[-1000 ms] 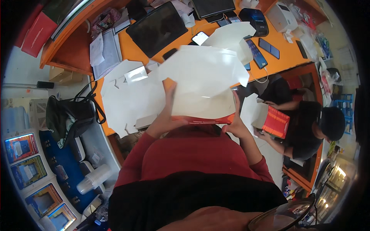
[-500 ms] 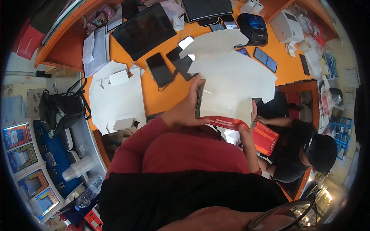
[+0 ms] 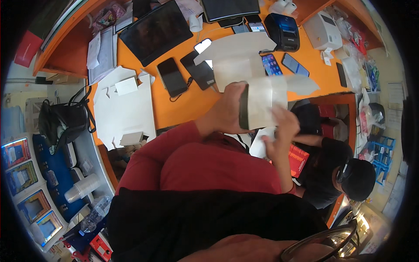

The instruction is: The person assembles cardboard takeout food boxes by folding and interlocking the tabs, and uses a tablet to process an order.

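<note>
My left hand is wrapped round the left side of a white cardboard box blank. Part of the blank is folded up into a boxy shape, with a dark edge beside my fingers. Its broad white flaps reach away over the desk. By the near right corner of the folded part is my right hand, slightly blurred, its thumb apart from its fingers. The fingertips overlap the card; whether they touch it is unclear. A second white cut blank lies flat on the desk to the left, small white card pieces on it.
On the orange desk are several phones, among them a dark one, a large black tablet-like screen and a black printer. A co-worker in black sits close on the right, near a red printed card.
The near part of the blank has been folded up, and its red printed edge is now out of sight. My right hand has let go of that edge and moved upward.
</note>
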{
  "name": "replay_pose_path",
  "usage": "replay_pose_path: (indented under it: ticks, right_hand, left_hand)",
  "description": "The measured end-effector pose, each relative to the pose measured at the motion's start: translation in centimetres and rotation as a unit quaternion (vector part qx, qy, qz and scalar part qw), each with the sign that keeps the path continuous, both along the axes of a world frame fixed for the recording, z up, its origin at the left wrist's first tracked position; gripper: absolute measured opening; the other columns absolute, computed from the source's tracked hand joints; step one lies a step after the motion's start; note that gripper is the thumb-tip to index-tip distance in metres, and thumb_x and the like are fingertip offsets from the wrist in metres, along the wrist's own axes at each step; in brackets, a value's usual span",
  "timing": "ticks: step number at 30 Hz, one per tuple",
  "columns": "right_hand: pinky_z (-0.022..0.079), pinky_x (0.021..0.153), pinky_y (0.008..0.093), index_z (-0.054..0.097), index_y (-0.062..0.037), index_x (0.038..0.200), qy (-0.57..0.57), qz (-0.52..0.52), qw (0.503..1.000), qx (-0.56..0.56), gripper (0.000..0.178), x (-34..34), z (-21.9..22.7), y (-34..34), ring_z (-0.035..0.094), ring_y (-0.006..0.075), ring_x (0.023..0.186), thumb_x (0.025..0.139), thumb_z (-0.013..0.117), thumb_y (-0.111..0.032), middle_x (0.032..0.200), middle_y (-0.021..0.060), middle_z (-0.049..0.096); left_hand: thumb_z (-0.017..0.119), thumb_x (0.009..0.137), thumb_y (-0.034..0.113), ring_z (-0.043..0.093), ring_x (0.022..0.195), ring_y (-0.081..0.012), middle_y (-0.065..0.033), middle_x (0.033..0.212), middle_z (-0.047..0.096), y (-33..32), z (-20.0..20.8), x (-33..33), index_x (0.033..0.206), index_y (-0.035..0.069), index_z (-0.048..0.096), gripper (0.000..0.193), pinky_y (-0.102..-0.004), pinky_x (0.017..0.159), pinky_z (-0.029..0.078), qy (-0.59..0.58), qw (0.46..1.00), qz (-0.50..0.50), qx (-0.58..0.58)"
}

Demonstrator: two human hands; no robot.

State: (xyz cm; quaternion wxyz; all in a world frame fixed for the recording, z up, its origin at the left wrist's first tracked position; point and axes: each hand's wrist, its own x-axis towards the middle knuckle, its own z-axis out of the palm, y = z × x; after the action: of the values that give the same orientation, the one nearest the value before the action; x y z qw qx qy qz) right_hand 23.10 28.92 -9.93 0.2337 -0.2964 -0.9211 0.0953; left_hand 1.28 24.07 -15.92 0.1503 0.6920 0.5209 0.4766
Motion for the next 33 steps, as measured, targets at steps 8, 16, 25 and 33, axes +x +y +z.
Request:
replay_pose_path:
  ticks: [8,16,25,33]
  right_hand:
    - [0.052,0.064,0.0382,0.066,-0.0044,0.104,0.078,-0.105,0.939,-0.318,0.027,-1.7,-2.1,-1.7,0.067,0.0360,0.072,0.087,0.068,-0.025,0.086,0.0161,0.068]
    - [0.052,0.066,0.0435,0.060,-0.0114,0.123,0.024,-0.063,0.974,-0.218,0.035,-4.5,0.4,-0.5,0.066,0.0382,0.076,0.089,0.062,-0.020,0.083,0.0175,0.068]
    - [0.052,0.063,0.0436,0.063,-0.0131,0.109,-0.136,0.011,0.974,-0.180,0.024,-15.1,-1.6,0.5,0.067,0.0338,0.072,0.090,0.056,-0.026,0.075,0.0126,0.067]
    - [0.053,0.060,0.0443,0.065,-0.0112,0.105,-0.143,0.062,0.977,-0.147,0.023,-16.3,-4.3,1.0,0.068,0.0326,0.071,0.087,0.054,-0.022,0.076,0.0138,0.068]
  left_hand:
    - [0.080,0.068,0.041,0.032,0.135,-0.0405,-0.0199,0.146,0.035,1.1,-2.5,-3.1,0.142,0.005,0.032,0.096,-0.0522,0.110,0.029,0.062,0.994,-0.066,0.062]
    - [0.064,0.083,0.016,0.047,0.125,-0.0293,-0.0068,0.122,0.059,1.0,-8.2,-9.6,0.098,0.012,0.069,0.016,-0.0466,0.110,0.035,0.335,0.939,-0.010,-0.077]
    - [0.061,0.084,0.016,0.057,0.109,-0.0339,-0.0144,0.112,0.064,-0.3,-10.4,-6.9,0.108,0.004,0.063,0.027,-0.0434,0.094,0.044,0.127,0.981,0.021,-0.148]
    - [0.065,0.081,0.020,0.056,0.111,-0.0329,-0.0126,0.111,0.065,-1.1,-10.5,-5.9,0.109,0.002,0.062,0.033,-0.0442,0.092,0.045,0.124,0.966,0.032,-0.223]
